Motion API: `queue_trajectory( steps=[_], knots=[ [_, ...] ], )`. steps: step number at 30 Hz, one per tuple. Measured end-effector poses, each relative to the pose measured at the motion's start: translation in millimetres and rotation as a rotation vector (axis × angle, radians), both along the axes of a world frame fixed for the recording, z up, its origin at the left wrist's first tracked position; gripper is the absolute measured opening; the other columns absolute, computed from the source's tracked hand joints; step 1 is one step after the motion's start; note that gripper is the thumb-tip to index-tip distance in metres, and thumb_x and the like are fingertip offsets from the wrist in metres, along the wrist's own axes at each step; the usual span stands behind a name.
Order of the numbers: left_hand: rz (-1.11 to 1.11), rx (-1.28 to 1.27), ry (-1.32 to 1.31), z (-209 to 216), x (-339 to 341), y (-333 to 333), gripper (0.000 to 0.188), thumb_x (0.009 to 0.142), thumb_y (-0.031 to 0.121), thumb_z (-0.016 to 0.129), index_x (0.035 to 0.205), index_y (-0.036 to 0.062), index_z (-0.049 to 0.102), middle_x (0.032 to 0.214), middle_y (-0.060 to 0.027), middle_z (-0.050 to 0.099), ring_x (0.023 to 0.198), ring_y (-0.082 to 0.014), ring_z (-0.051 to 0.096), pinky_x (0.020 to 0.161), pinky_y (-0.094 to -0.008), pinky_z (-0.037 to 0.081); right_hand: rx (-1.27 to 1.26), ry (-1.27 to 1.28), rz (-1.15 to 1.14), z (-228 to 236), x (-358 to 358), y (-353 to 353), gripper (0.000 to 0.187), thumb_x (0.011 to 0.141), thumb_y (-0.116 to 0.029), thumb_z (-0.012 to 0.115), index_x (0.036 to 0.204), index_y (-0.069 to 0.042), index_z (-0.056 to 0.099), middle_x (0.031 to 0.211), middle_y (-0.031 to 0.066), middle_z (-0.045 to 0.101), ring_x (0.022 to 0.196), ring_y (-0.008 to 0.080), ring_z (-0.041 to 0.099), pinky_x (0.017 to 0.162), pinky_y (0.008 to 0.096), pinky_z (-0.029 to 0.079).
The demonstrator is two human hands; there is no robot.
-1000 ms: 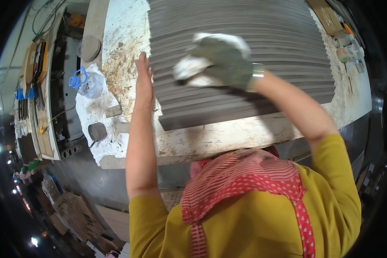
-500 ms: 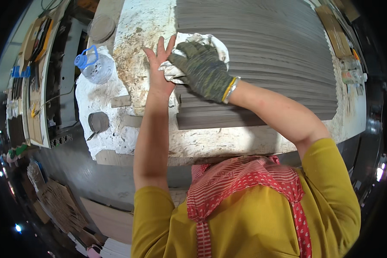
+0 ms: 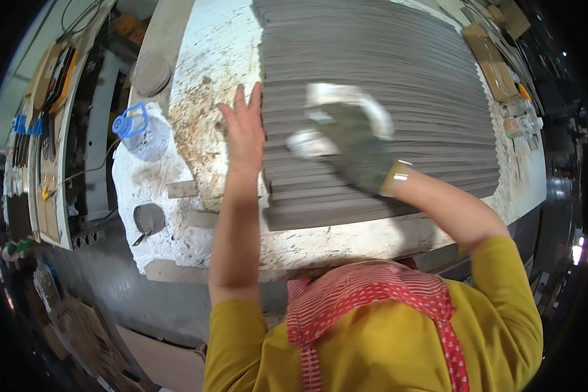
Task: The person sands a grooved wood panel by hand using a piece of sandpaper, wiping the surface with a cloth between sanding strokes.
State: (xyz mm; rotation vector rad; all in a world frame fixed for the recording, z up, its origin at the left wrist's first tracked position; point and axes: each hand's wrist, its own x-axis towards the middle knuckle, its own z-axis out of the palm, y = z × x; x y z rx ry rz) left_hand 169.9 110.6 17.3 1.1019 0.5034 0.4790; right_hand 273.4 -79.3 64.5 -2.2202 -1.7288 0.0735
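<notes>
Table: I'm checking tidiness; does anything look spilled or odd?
Brown stains blotch the white table left of the left hand, perhaps old spills. Also uneven: only the right hand is gloved.

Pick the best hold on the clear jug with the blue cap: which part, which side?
Likely the blue loop handle, from above and the person's right. The loop stands open beside the cap with nothing over it; the jug's rounded body looks wider and harder to span.
</notes>
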Motion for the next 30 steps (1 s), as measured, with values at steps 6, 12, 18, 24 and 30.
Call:
queue_trajectory(
  steps=[6,12,18,24,30],
  knots=[
    [0.11,-0.416,-0.198,-31.9,-3.9,29.5,0.086,0.092,0.07,0.022,0.152,0.01,0.012,0.154,-0.0144,0.026,0.143,-0.0322,0.021,0.117,-0.0471,0.016,0.358,0.272,0.186,2.8,-10.8,79.1,0.023,0.082,-0.03,0.063,0.1,-0.016,0.065,0.101,0.0112,0.063,0.093,0.031,0.061,0.08,0.0432,0.047],
    [-0.04,1.185,0.415,-1.5,18.1,-2.3,0.066,0.097,0.039,0.048,0.146,0.0002,0.028,0.154,-0.018,0.025,0.141,-0.035,0.024,0.116,-0.0427,0.019,0.007,-0.05,0.097,5.7,90.9,-93.3,0.041,0.075,-0.01,0.067,0.116,-0.014,0.061,0.127,0.0092,0.057,0.12,0.0297,0.052,0.103,0.0417,0.04],
    [-0.182,1.527,0.588,11.6,21.2,-13.9,0.068,0.093,0.036,0.055,0.146,0.0035,0.03,0.153,-0.0169,0.026,0.14,-0.0388,0.024,0.113,-0.0466,0.025,-0.437,-0.248,-0.914,34.6,216.0,-294.2,0.023,0.086,-0.021,0.063,0.104,-0.007,0.065,0.109,0.0142,0.062,0.1,0.0258,0.061,0.085,0.037,0.051],
    [-0.198,1.567,0.682,9.1,14.5,-9.4,0.067,0.092,0.03,0.055,0.148,0.0051,0.028,0.155,-0.0137,0.026,0.141,-0.0393,0.021,0.114,-0.0467,0.023,0.254,-0.384,-0.006,23.7,111.1,-132.6,0.033,0.089,-0.022,0.061,0.117,-0.005,0.059,0.113,0.0188,0.06,0.104,0.0281,0.06,0.088,0.0434,0.051],
    [-0.236,1.542,0.65,18.6,13.4,-13.8,0.066,0.092,0.02,0.053,0.149,0.0037,0.025,0.154,-0.0167,0.025,0.142,-0.0379,0.022,0.116,-0.0442,0.019,0.362,0.087,-0.094,-37.4,196.3,-230.4,0.031,0.089,-0.037,0.057,0.103,-0.01,0.061,0.099,0.01,0.062,0.091,0.0213,0.061,0.066,0.0339,0.052]
  ],
)
